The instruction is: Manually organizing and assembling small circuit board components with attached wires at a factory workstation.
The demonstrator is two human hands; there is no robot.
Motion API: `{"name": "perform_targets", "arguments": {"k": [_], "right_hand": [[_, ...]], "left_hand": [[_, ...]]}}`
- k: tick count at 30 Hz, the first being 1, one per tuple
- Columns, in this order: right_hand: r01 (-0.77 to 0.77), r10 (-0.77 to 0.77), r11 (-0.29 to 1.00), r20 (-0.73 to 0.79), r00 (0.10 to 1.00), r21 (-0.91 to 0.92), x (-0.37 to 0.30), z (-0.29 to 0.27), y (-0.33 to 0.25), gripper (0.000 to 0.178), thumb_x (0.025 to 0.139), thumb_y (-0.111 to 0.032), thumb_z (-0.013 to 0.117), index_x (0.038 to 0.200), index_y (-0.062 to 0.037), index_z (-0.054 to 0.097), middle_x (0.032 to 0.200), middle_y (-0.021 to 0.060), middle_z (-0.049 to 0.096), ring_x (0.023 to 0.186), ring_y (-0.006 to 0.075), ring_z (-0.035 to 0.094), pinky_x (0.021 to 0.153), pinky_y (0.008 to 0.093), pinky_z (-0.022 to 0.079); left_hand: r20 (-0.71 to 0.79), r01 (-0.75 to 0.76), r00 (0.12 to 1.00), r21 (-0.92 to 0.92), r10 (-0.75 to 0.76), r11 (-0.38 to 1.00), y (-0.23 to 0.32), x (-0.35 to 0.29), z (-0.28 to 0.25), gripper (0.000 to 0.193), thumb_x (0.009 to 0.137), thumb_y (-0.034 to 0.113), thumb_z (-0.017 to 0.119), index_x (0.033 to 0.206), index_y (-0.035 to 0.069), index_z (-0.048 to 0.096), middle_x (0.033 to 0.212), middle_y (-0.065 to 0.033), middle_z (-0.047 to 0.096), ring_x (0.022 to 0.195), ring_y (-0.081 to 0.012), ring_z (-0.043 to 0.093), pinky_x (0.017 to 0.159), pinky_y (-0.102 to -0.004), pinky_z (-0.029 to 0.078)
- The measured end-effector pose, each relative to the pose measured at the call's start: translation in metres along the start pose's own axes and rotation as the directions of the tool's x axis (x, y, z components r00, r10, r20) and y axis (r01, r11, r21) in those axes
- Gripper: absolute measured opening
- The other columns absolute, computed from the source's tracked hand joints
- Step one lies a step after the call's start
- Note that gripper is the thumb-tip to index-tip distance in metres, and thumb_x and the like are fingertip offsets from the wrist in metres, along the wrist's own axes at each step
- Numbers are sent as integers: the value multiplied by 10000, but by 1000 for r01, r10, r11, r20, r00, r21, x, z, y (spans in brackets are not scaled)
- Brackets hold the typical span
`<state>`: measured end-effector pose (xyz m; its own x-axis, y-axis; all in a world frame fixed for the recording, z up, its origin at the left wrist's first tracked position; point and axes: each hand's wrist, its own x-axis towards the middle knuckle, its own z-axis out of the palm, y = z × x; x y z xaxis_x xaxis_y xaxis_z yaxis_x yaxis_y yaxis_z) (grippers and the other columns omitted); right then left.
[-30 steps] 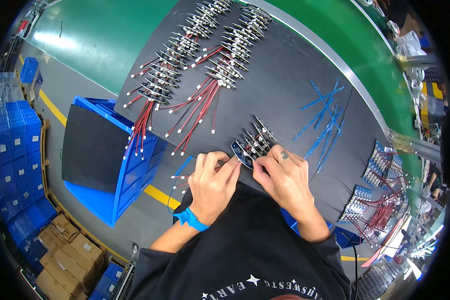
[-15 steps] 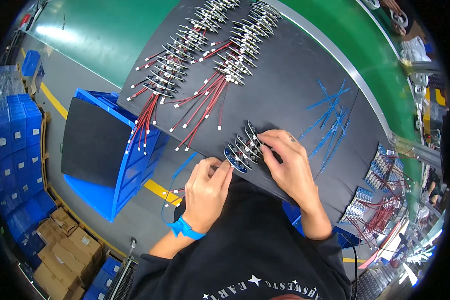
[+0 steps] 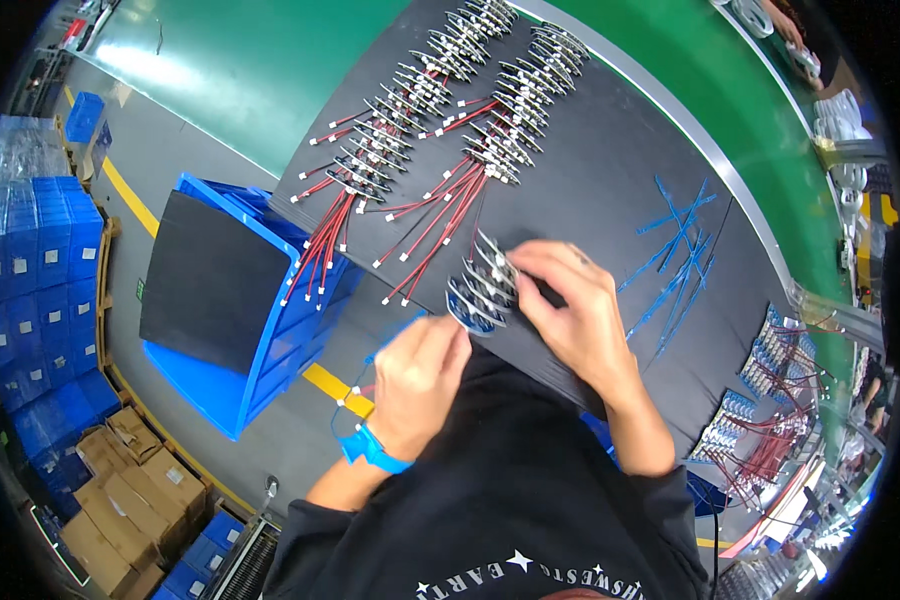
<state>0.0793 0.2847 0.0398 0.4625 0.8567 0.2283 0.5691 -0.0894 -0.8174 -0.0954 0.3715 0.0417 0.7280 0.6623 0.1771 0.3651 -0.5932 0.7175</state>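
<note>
A short stack of thin, curved-edge circuit boards [image 3: 478,290] stands on edge at the near rim of the black table. My left hand [image 3: 420,372] pinches the near end of this stack between thumb and fingers. At its right side my right hand [image 3: 570,305] grips the other end, thumb and fingers closed on the boards. Blurring hides whether the stack touches the table. Beyond my hands lie two long rows of similar boards, a left row [image 3: 390,130] and a right row [image 3: 515,115], with red wires [image 3: 460,205] ending in white plugs.
Blue cable ties [image 3: 682,245] lie loosely on the table [image 3: 610,150], right of my hands. More boards with red wires [image 3: 760,430] sit at the far right. A blue bin [image 3: 260,350] stands left of the table. My left wrist wears a blue corded strap [image 3: 370,447].
The view has shifted, so the table and bin appear farther right. Both hands have moved slightly left over the table with the stack, whose boards are now blurred by motion.
</note>
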Motion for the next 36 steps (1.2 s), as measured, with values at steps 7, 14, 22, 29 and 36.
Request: {"name": "perform_targets", "arguments": {"k": [7,14,22,29,36], "right_hand": [[111,-119,989,-76,990,-100,67,-2,16,199,815,23,648,1012,24,674,998,152,660,930,326,628,817,375,504],[-142,80,981,-381,921,-136,-20,-58,-7,148,833,47,674,978,31,695,859,126,676,745,216,653,669,298,507],[-952,968,194,-109,224,-236,-226,-128,-45,481,902,-386,661,681,40,681,578,160,632,534,318,635,560,391,494],[-762,468,147,-723,-508,630,-357,-117,1,716,949,-544,541,1332,57,477,1022,209,660,825,243,674,625,344,555],[-368,727,408,-541,-423,835,-374,-105,32,494,957,-342,602,1256,31,480,1048,114,591,827,188,631,701,389,586]], "left_hand": [[-73,-108,987,354,142,929,-19,73,4,116,758,69,751,850,22,699,874,-104,633,912,-298,569,804,-414,441],[-102,-51,991,275,82,960,-31,71,3,159,748,79,781,868,15,699,920,-109,620,897,-298,558,799,-404,454],[81,71,995,-136,-60,988,18,32,-13,329,951,10,527,640,-57,609,754,-154,696,650,-184,643,573,-287,488],[484,21,850,-425,208,905,60,35,39,320,919,19,538,621,-65,617,711,-161,701,572,-174,629,541,-281,462],[524,-93,699,-609,487,788,94,34,73,101,837,-48,637,739,-37,661,732,-131,697,664,-240,685,619,-310,521]]}}
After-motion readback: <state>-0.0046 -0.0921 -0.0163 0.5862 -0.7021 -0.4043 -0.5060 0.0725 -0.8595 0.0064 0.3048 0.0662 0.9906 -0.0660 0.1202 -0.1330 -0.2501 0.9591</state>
